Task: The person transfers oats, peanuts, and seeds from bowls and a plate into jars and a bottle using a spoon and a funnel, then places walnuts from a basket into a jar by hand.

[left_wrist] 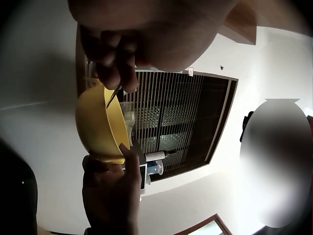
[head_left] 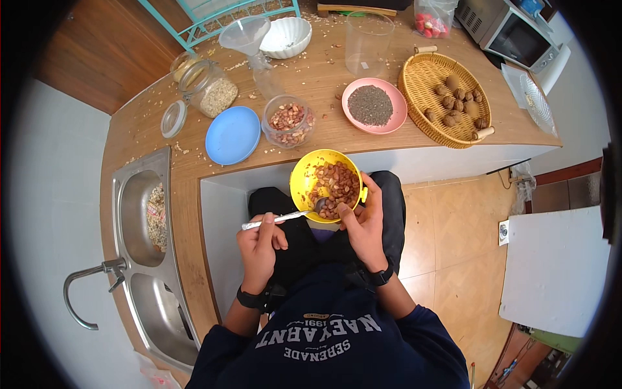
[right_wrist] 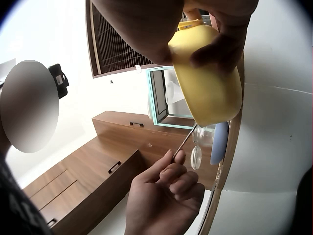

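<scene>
A yellow bowl (head_left: 303, 175) of reddish-brown nuts (head_left: 338, 183) is held above the lap, tilted in the wrist views. The right hand (head_left: 367, 227) grips its right side by the small handle, thumb at the rim. Between the thumb and fingers of the left hand (head_left: 260, 249) is the handle of a metal spoon (head_left: 278, 220), whose bowl end lies among the nuts. From the left wrist, the left hand (left_wrist: 142, 34) shows above the yellow bowl (left_wrist: 95, 122) and the right hand (left_wrist: 112, 196) below. The right wrist view shows the bowl's outside (right_wrist: 208, 83) and the left hand (right_wrist: 164, 196) pinching the spoon (right_wrist: 185, 142).
On the counter (head_left: 311, 146) stand a nut jar (head_left: 289, 122), blue plate (head_left: 233, 135), oat jar (head_left: 217, 96), pink plate of dark seeds (head_left: 370, 106), clear container (head_left: 368, 45) and walnut basket (head_left: 414, 81). A double sink (head_left: 176, 259) with a faucet (head_left: 81, 279) is at left.
</scene>
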Available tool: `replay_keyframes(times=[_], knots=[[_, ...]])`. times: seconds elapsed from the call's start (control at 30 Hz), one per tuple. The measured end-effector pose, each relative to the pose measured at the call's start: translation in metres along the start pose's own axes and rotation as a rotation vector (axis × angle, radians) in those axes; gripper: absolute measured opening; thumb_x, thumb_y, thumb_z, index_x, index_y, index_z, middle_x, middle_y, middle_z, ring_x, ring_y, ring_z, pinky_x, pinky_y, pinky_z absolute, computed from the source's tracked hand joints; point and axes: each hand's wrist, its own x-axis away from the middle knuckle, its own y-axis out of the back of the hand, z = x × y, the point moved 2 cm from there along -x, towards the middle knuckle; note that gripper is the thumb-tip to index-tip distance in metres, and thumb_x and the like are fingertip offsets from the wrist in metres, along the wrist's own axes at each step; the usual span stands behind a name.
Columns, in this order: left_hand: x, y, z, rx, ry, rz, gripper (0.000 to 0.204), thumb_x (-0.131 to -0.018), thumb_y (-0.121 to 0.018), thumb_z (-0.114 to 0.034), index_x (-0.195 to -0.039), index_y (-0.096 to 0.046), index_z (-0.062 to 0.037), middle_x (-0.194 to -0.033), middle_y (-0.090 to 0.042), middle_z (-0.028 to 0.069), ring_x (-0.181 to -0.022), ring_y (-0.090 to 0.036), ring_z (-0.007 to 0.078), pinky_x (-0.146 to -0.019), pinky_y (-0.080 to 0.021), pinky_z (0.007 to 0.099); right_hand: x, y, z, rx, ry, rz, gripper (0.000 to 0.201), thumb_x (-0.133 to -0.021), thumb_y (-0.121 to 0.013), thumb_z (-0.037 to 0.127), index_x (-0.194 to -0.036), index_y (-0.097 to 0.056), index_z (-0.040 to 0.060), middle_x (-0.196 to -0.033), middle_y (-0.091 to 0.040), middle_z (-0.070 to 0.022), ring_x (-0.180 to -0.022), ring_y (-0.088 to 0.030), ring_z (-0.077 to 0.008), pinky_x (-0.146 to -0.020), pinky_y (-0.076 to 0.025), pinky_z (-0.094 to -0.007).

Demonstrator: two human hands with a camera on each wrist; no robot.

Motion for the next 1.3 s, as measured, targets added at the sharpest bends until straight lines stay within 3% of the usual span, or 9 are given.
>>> replay_keyframes(times=[0.13, 0.2, 0.23, 0.33, 0.73, 1.03, 1.2, 1.27, 1.3], knots=[[-0.006, -0.002, 0.008, 0.256, 0.187, 0.021, 0.035, -0.106, -0.051, -0.027, -0.091, -0.065, 0.0025, -0.056, -0.057, 0.0046, -0.046, -0.048, 0.0075, -0.046, -0.035, 0.022, 0.006, -0.009, 0.0, -0.053, -0.04, 0.033, 0.065, -0.093, -0.061, 0.0, -0.148, -0.028, 0.007, -0.132, -0.048, -0.0103, -0.079, -0.06, -0.0072, -0.058, -0.05, -0.0177], [-0.01, 0.001, 0.009, 0.345, 0.223, -0.04, 0.035, -0.106, -0.051, -0.026, -0.09, -0.064, 0.0019, -0.054, -0.054, 0.0044, -0.045, -0.048, 0.0101, -0.045, -0.034, 0.0232, 0.008, -0.009, -0.001, -0.01, -0.014, 0.078, 0.064, -0.094, -0.059, -0.004, -0.148, -0.025, 0.0058, -0.134, -0.048, -0.0127, -0.104, -0.064, -0.0146, -0.08, -0.058, -0.0249], [-0.011, 0.001, 0.006, 0.344, 0.226, -0.032, 0.035, -0.106, -0.051, -0.026, -0.09, -0.064, 0.0019, -0.054, -0.054, 0.0044, -0.045, -0.048, 0.0101, -0.045, -0.034, 0.0232, 0.009, -0.009, 0.0, -0.009, -0.013, 0.07, 0.064, -0.094, -0.059, -0.004, -0.148, -0.025, 0.0058, -0.134, -0.048, -0.0127, -0.104, -0.064, -0.0146, -0.08, -0.058, -0.0249], [-0.013, 0.007, -0.004, 0.396, 0.147, -0.054, 0.034, -0.106, -0.05, -0.025, -0.091, -0.064, 0.0027, -0.054, -0.053, 0.0059, -0.045, -0.048, 0.0121, -0.045, -0.035, 0.0239, 0.009, -0.014, 0.001, -0.046, -0.107, 0.061, 0.062, -0.095, -0.06, -0.002, -0.146, -0.027, 0.0084, -0.123, -0.054, -0.0094, -0.077, -0.058, -0.006, -0.058, -0.047, -0.0175], [-0.028, 0.006, 0.006, 0.434, 0.162, -0.123, 0.034, -0.106, -0.049, -0.024, -0.091, -0.063, 0.003, -0.053, -0.051, 0.005, -0.043, -0.046, 0.011, -0.042, -0.035, 0.0244, -0.017, -0.014, -0.014, -0.101, -0.14, 0.036, 0.062, -0.095, -0.059, -0.003, -0.147, -0.026, 0.0084, -0.125, -0.052, -0.0098, -0.084, -0.062, -0.009, -0.06, -0.051, -0.0189], [-0.083, 0.021, -0.045, 0.505, 0.012, -0.292, 0.035, -0.107, -0.049, -0.025, -0.09, -0.062, 0.003, -0.051, -0.045, 0.0017, -0.044, -0.044, 0.0103, -0.043, -0.036, 0.0242, -0.047, 0.0, -0.021, -0.05, -0.139, 0.025, 0.06, -0.094, -0.058, -0.002, -0.147, -0.03, 0.0062, -0.129, -0.051, -0.0089, -0.082, -0.061, -0.0062, -0.056, -0.049, -0.0163], [-0.111, 0.018, -0.067, 0.331, -0.113, -0.303, 0.036, -0.107, -0.048, -0.027, -0.098, -0.064, 0.0037, -0.053, -0.045, 0.0012, -0.046, -0.043, 0.0091, -0.045, -0.035, 0.0239, -0.056, 0.01, -0.018, -0.018, -0.134, 0.022, 0.058, -0.094, -0.059, -0.001, -0.146, -0.033, 0.0057, -0.131, -0.05, -0.0099, -0.08, -0.06, -0.0056, -0.055, -0.05, -0.0166], [-0.113, 0.011, -0.063, -0.091, -0.211, -0.29, 0.034, -0.107, -0.049, -0.022, -0.108, -0.065, 0.0073, -0.058, -0.054, 0.0032, -0.051, -0.049, 0.0084, -0.049, -0.039, 0.0232, -0.058, 0.013, -0.017, -0.019, -0.128, 0.015, 0.058, -0.094, -0.059, -0.001, -0.146, -0.033, 0.0057, -0.131, -0.049, -0.0099, -0.079, -0.06, -0.0056, -0.056, -0.05, -0.0166], [-0.112, 0.009, -0.059, -0.089, -0.212, -0.284, 0.034, -0.107, -0.049, -0.022, -0.108, -0.065, 0.0073, -0.058, -0.054, 0.0032, -0.051, -0.049, 0.0084, -0.049, -0.039, 0.0232, -0.058, 0.014, -0.016, -0.027, -0.121, 0.004, 0.058, -0.094, -0.059, -0.001, -0.146, -0.033, 0.0057, -0.13, -0.05, -0.0099, -0.078, -0.06, -0.0054, -0.056, -0.05, -0.0167]])
